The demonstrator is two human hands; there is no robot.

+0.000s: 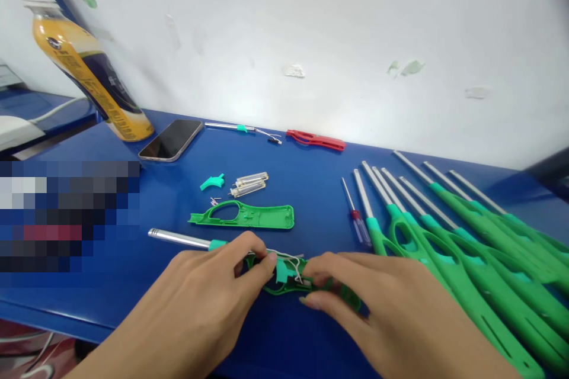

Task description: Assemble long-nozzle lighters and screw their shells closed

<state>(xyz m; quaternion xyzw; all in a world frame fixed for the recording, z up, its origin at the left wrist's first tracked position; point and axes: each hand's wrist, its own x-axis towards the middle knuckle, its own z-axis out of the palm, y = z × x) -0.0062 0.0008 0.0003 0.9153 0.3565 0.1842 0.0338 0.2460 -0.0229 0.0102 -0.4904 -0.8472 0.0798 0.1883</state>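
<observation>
An opened green stick lighter (278, 292) lies low over the blue table between my hands, its metal tube (180, 239) pointing left. My left hand (213, 290) pinches it near the teal trigger (281, 271), thumb and forefinger together. My right hand (377, 293) has its fingers round the handle end, which they partly hide. A thin white wire (288, 256) loops out of the shell between the hands. Just beyond lies a loose green half shell (267, 217), with a loose teal trigger (213, 182) and clear fuel tanks (249, 184) behind it.
Several green stick lighters (462, 272) fill the right side, beside a small screwdriver (356, 219). At the back are a red shell (315, 140) and a metal tube with wires (226, 127). A phone (172, 140) and a bottle (93, 71) stand left, before the white wall.
</observation>
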